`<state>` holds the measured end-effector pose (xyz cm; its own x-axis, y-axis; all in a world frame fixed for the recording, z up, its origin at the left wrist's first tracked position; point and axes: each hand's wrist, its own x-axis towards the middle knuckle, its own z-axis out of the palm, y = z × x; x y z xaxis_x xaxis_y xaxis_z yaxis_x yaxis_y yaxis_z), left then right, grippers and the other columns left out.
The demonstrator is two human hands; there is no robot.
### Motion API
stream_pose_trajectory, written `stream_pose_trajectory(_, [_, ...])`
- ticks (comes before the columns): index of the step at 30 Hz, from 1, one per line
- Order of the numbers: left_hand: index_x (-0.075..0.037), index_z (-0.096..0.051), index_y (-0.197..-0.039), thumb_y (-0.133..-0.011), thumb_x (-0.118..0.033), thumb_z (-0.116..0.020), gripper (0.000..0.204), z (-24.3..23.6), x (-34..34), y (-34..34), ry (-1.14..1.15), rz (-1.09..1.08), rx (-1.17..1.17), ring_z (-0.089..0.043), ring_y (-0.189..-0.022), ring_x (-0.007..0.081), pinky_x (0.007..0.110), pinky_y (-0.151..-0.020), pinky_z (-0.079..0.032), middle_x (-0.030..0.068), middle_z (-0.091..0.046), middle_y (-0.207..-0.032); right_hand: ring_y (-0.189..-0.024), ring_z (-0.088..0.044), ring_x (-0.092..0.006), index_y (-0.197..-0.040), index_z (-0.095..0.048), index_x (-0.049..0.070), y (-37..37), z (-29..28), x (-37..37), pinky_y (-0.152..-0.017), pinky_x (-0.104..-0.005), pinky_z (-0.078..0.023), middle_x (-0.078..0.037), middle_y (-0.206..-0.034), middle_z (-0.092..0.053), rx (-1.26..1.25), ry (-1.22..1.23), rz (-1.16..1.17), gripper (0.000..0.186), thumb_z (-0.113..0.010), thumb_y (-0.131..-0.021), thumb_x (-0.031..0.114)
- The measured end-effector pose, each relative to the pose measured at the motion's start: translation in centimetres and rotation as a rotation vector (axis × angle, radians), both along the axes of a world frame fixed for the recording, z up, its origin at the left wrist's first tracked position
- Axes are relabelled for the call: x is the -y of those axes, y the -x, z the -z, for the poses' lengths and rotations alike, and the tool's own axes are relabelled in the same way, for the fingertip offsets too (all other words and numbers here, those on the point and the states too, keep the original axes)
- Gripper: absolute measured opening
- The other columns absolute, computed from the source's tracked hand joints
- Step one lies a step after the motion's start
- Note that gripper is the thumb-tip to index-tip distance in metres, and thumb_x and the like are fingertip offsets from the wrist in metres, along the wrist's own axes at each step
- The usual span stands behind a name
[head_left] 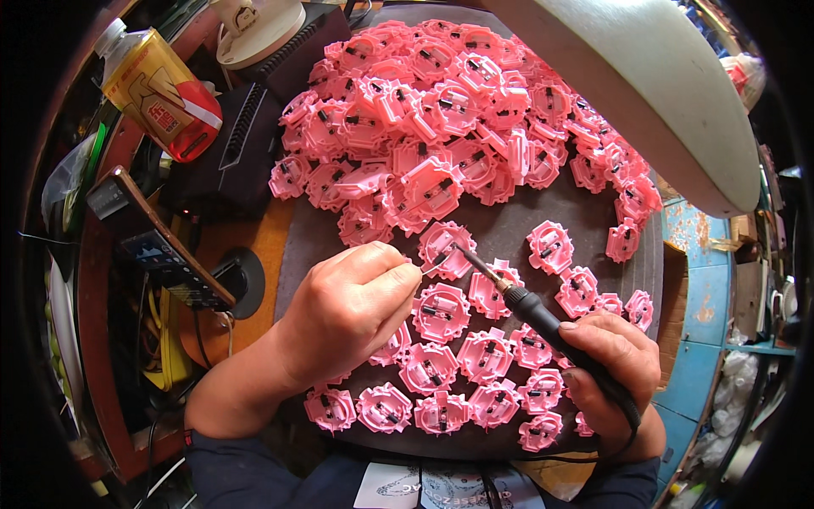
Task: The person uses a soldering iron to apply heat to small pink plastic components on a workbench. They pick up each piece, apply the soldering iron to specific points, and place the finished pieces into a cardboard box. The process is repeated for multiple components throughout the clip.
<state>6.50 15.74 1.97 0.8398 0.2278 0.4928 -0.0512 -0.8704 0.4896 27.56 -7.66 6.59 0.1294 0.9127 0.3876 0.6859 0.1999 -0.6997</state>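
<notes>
My right hand point(617, 360) grips a soldering iron point(532, 309) by its black handle, with a cable trailing toward my wrist. The iron's tip reaches a pink plastic housing point(434, 240) holding small dark parts. From the left, my left hand point(343, 301) pinches a thin solder wire point(432, 266), its end close to the iron's tip. Whether wire and tip touch is too small to tell. Below my hands, several similar pink housings point(440, 312) lie spread out in loose rows on a dark mat point(509, 222).
A large heap of pink housings point(454, 102) covers the far part of the mat. Over the right side hangs a pale lamp head point(670, 93). On the left stand a propped phone point(161, 242), a drink bottle point(161, 93) and a black box point(225, 144).
</notes>
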Motion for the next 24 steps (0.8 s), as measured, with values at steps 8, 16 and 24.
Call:
stream_pose_trajectory(8, [0.003, -0.073, -0.102, -0.081, 0.007, -0.08, 0.023, 0.02, -0.04, -0.02, 0.001, 0.003, 0.002, -0.072, -0.079, 0.0321, 0.039, -0.07, -0.059, 0.0165, -0.07, -0.091, -0.074, -0.071, -0.0308, -0.119, -0.072, -0.008, 0.27, 0.06, -0.12, -0.065, -0.0382, -0.056, -0.019, -0.089, -0.071, 0.004, 0.008, 0.019, 0.045, -0.082, -0.076, 0.0])
stream_pose_trajectory(16, [0.003, -0.073, -0.102, -0.082, 0.007, -0.08, 0.022, -0.08, -0.05, -0.11, 0.019, 0.002, 0.001, -0.072, -0.078, 0.0318, 0.039, -0.069, -0.059, 0.0165, -0.071, -0.091, -0.074, -0.071, -0.0304, -0.121, -0.072, -0.008, 0.14, -0.04, -0.02, -0.065, -0.0382, -0.056, -0.02, -0.09, -0.072, 0.005, 0.012, 0.009, 0.046, -0.082, -0.077, 0.001])
stream_pose_trajectory(24, [0.003, -0.073, -0.103, -0.082, 0.007, -0.08, 0.022, 0.09, -0.28, -0.17, 0.01, -0.046, 0.027, -0.07, -0.075, 0.0307, 0.038, -0.066, -0.057, 0.015, -0.07, -0.088, -0.077, -0.072, -0.0311, -0.124, -0.071, -0.007, 0.07, 0.28, -0.24, -0.067, -0.0376, -0.057, -0.021, -0.094, -0.072, -0.022, 0.013, 0.007, 0.047, -0.084, -0.08, 0.004])
